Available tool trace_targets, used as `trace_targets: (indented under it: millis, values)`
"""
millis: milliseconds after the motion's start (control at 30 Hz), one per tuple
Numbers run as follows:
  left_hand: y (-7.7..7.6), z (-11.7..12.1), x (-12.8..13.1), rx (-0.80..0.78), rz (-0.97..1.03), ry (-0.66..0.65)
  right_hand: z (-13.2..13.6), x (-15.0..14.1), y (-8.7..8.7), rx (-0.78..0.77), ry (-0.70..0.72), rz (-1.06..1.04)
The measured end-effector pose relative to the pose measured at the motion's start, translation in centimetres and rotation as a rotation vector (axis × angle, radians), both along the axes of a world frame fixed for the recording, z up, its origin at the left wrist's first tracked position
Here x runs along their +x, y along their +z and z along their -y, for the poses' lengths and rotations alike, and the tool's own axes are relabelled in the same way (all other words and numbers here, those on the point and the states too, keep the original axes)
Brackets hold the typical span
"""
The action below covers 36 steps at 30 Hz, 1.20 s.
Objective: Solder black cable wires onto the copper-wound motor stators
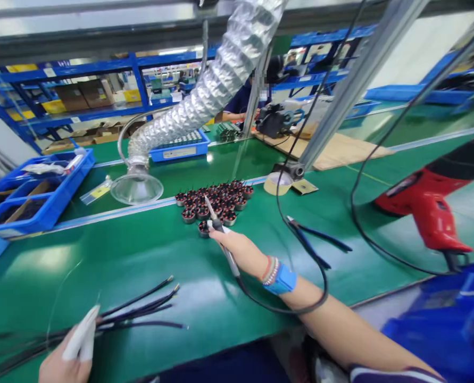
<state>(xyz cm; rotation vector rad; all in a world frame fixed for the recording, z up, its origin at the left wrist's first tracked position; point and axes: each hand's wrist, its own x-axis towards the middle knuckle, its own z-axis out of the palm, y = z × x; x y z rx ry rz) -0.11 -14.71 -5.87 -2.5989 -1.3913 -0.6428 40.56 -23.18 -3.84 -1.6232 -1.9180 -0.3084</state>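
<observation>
At the lower left, my left hand (pixel 72 346) is closed on a bundle of black wires (pixel 141 311), with white finger covers on some fingers. The wires' stripped tips fan out to the right over the green bench. My right hand (pixel 237 247) grips a soldering iron (pixel 231 259), its tip pointing up and away toward a cluster of small motor stators (pixel 221 199) with black and copper-coloured windings. The nearest stator (pixel 204 229) sits right by my right fingertips; whether they touch it I cannot tell. The iron's black cord loops beneath my right wrist.
A silver fume duct (pixel 205 90) ends in a clear hood (pixel 136 189) behind the bench. Pliers (pixel 316 236), a tape roll (pixel 279 182) and a red heat gun (pixel 428 202) lie to the right. Blue bins (pixel 37 213) stand left. Across the bench, a person (pixel 240 101) works.
</observation>
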Motion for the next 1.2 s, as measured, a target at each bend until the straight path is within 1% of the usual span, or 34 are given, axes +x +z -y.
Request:
trace_targets:
  millis: [67, 100, 167, 233, 300, 367, 400, 433, 500, 600, 667, 733, 767, 833, 900, 967, 1067, 1133, 1200]
  values:
    - [1.7, -1.2, 0.2, -0.019, -0.114, -0.076, -1.7, -0.7, -0.7, -0.135, -0.036, 0.005]
    - [2.5, -1.7, 0.6, -0.059, -0.164, -0.083, -2.4, -0.8, -1.0, -0.164, -0.053, -0.004]
    - [3.9, -2.5, 1.9, -0.176, -0.235, -0.120, -3.5, -0.7, -1.4, -0.180, -0.081, -0.027]
    - [4.7, -3.0, 3.7, -0.308, -0.277, -0.203, -4.2, -0.8, -1.8, -0.161, -0.091, -0.044]
    - [4.9, -3.1, 5.7, -0.381, -0.292, -0.288, -4.4, -1.4, -2.1, -0.127, -0.077, -0.056]
    - [4.5, -3.1, 7.5, -0.388, -0.293, -0.351, -4.2, -2.5, -2.5, -0.085, -0.051, -0.078]
    - [4.2, -3.1, 8.1, -0.419, -0.308, -0.388, -4.1, -3.2, -2.7, -0.057, -0.038, -0.096]
    - [4.0, -3.1, 8.6, -0.441, -0.318, -0.409, -4.0, -4.0, -2.9, -0.041, -0.014, -0.111]
    - [3.8, -2.9, 8.9, -0.455, -0.317, -0.384, -3.7, -5.4, -3.2, -0.011, 0.026, -0.151]
    - [4.6, -1.8, 7.9, -0.446, -0.296, -0.342, -3.5, -6.8, -3.4, 0.018, 0.067, -0.180]
    - [5.5, -0.7, 7.0, -0.388, -0.257, -0.339, -3.5, -7.1, -3.5, 0.037, 0.080, -0.178]
    - [5.9, 0.1, 6.5, -0.318, -0.224, -0.348, -3.6, -7.1, -3.5, 0.060, 0.080, -0.178]
    - [5.8, 0.3, 6.4, -0.290, -0.218, -0.350, -3.6, -7.1, -3.6, 0.071, 0.077, -0.177]
    - [5.2, 0.1, 6.7, -0.264, -0.232, -0.334, -3.7, -7.1, -3.7, 0.093, 0.075, -0.169]
    - [4.4, -0.6, 7.0, -0.255, -0.251, -0.296, -3.8, -7.1, -3.7, 0.114, 0.076, -0.152]
    - [4.1, -1.3, 6.4, -0.232, -0.246, -0.267, -3.8, -7.1, -3.7, 0.134, 0.078, -0.139]
    - [4.3, -1.8, 3.6, -0.219, -0.290, -0.297, -3.9, -7.1, -3.8, 0.153, 0.077, -0.136]
    - [4.4, -1.8, 1.2, -0.275, -0.366, -0.338, -3.9, -7.0, -3.9, 0.153, 0.073, -0.133]
    - [4.3, -1.7, -0.6, -0.316, -0.386, -0.337, -4.0, -7.0, -3.9, 0.152, 0.069, -0.129]
